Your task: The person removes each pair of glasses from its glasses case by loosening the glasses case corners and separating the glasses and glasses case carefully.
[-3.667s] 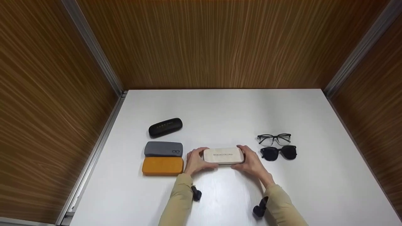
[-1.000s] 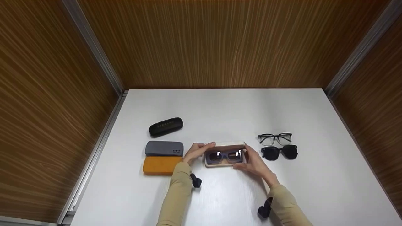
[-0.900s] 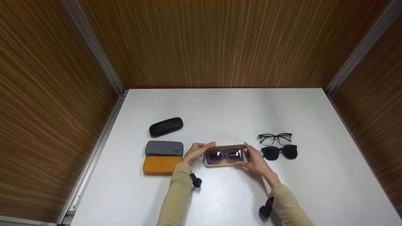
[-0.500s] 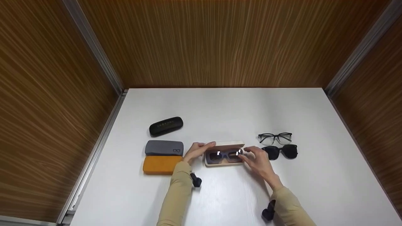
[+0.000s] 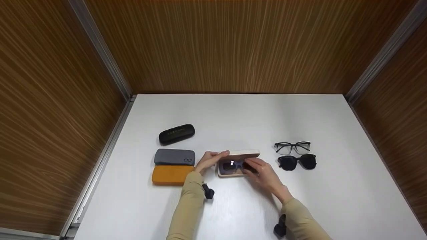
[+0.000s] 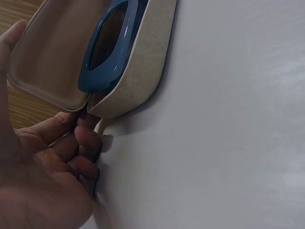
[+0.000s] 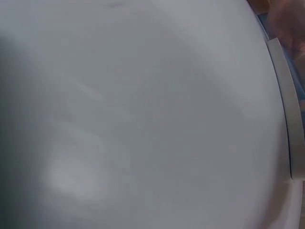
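Note:
In the head view, a cream glasses case [image 5: 245, 152] lies on the white table with its lid raised. Inside are blue-framed sunglasses [image 5: 229, 167]. My left hand [image 5: 208, 161] holds the lid at its left end; the left wrist view shows the thumb at the lid's edge and the other fingers curled by the hinge. My right hand [image 5: 266, 174] reaches into the case and grips the sunglasses at their right lens, covering most of it. Only a blurred bit of that hand [image 7: 288, 28] shows beside the case wall [image 7: 286, 81] in the right wrist view.
Left of the hands lie a black case [image 5: 176, 134], a grey case [image 5: 173, 156] and an orange case [image 5: 171, 175], partly behind the left wrist. Clear glasses [image 5: 293, 148] and black sunglasses [image 5: 297, 162] lie to the right. Wood panels [image 5: 233, 46] wall the table.
The case, closed between both hands at first, has its lid lifted. My right hand has let go of the case's right end and moved left onto the sunglasses. The left hand stays at the lid.

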`<state>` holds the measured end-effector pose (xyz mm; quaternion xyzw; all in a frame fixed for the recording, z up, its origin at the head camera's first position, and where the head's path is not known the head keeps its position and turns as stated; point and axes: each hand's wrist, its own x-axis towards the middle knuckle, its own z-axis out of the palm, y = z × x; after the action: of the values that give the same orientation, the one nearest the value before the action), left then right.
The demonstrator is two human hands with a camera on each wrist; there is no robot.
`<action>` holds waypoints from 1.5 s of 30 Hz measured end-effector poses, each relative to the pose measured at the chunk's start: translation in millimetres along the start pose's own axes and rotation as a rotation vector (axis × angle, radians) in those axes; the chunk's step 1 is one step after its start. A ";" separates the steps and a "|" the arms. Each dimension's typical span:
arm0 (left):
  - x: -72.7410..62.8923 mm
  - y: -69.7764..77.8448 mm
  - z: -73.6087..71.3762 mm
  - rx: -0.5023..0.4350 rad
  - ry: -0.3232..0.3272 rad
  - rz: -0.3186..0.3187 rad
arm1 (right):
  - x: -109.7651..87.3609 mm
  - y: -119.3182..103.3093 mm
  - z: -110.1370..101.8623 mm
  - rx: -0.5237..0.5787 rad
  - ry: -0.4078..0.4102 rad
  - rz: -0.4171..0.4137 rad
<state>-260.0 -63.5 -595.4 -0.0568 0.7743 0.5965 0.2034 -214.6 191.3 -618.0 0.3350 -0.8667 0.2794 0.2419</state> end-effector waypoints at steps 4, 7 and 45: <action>0.6 -0.3 -0.1 0.026 0.008 0.005 | 2.2 -4.0 2.7 -0.033 -0.052 0.021; 1.0 -0.4 -0.2 0.043 0.010 0.013 | 3.5 -5.5 3.8 -0.055 -0.098 0.055; -2.3 0.5 -0.6 0.013 0.007 0.002 | 25.1 -19.6 19.4 -0.089 -0.170 0.154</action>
<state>-258.2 -64.2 -593.9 -0.0568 0.7789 0.5916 0.2004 -221.6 155.4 -610.6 0.2789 -0.9188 0.2289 0.1602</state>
